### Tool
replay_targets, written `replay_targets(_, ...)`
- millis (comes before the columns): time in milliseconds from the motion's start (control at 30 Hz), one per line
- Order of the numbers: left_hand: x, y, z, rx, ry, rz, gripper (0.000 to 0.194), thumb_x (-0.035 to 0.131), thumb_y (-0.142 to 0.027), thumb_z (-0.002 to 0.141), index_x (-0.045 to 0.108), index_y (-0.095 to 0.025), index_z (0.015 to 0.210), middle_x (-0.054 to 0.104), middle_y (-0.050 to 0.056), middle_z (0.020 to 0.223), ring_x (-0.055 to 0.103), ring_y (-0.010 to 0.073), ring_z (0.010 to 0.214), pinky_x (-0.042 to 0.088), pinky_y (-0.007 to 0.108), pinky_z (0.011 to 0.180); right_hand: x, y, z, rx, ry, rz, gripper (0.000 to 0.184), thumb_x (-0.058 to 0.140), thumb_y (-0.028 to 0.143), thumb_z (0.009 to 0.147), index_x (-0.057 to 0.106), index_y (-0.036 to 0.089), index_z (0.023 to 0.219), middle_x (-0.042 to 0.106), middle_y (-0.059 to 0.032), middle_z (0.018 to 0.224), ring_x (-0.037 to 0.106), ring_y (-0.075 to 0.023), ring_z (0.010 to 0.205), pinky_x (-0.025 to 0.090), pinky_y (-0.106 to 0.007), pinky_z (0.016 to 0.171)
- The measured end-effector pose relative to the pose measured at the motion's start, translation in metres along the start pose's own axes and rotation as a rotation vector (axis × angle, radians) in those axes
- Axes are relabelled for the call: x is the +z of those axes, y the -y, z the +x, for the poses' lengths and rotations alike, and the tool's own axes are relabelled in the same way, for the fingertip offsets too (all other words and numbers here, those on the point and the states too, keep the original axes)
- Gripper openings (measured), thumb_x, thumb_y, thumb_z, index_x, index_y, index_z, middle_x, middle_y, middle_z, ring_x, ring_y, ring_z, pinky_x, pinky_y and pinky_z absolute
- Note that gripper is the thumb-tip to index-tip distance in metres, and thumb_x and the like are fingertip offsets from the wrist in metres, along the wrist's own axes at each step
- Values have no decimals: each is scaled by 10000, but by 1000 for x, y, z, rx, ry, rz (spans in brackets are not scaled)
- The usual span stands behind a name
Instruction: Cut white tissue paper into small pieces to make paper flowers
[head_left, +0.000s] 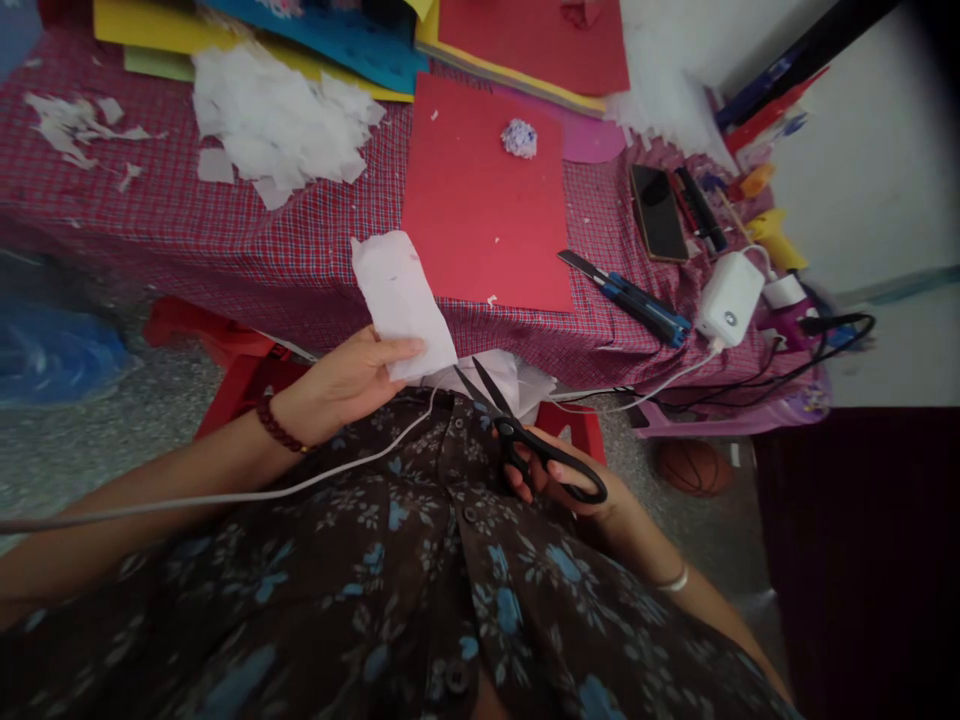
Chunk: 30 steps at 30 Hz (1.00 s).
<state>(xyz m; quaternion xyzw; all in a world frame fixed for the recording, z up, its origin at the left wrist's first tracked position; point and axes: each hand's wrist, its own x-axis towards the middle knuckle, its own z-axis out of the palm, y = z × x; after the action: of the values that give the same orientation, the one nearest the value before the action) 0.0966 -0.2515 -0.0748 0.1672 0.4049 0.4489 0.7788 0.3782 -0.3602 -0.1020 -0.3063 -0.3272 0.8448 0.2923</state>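
A strip of white paper is pinched between the thumb and fingers of my left hand, in front of the table's near edge. My right hand grips black scissors by the handles, fingers through the loops. Their blades are parted and point at the paper's lower right corner; whether they touch it I cannot tell. Beyond, a red sheet lies on the table with a small crumpled paper ball and tiny scraps on it. A heap of cut white paper pieces lies to its left.
On the checked tablecloth at right are a blue box cutter, a phone and a white charger. Coloured sheets lie at the back. A white cable crosses my lap. A basketball sits on the floor.
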Motion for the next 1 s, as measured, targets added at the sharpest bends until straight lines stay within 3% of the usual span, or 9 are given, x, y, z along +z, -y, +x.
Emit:
replay_targets(267, 2, 4, -1, -1, 13, -5, 277, 740, -7, 677, 739, -115, 932, 766, 62, 930, 709, 175, 825, 564, 346, 925, 1, 0, 6, 17, -15, 29, 630, 741, 561, 828, 578, 195, 1314, 629, -47, 911, 566, -141, 711, 397, -253, 591)
replay_targets(433, -1, 13, -3, -80, 102, 27, 295, 760, -15, 661, 743, -123, 935, 776, 80, 946, 711, 227, 908, 548, 386, 952, 7, 3, 12, 40, -22, 103, 662, 736, 575, 826, 547, 194, 1332, 625, -33, 881, 571, -141, 698, 401, -261, 607)
replay_targets(700, -1, 21, 1, -45, 197, 120, 284, 761, -43, 627, 722, -162, 882, 760, 39, 866, 698, 229, 877, 526, 388, 912, 13, 7, 24, 133, 10, 204, 662, 761, 593, 792, 558, 212, 1294, 638, -7, 852, 579, -132, 678, 404, -265, 622)
replay_targets(833, -4, 21, 2, -3, 163, 165, 297, 773, -45, 613, 727, -159, 884, 761, 39, 875, 685, 197, 846, 514, 352, 899, 16, 10, 29, 139, 6, 240, 662, 768, 593, 780, 560, 236, 1297, 639, 4, 846, 568, -131, 669, 399, -270, 619)
replay_targets(1000, -7, 17, 0, -97, 139, 186, 322, 754, -40, 608, 732, -137, 915, 765, 59, 838, 697, 209, 854, 512, 349, 888, 19, 13, 30, 116, -55, 233, 663, 782, 590, 760, 574, 254, 1293, 640, 7, 827, 551, -138, 655, 381, -275, 611)
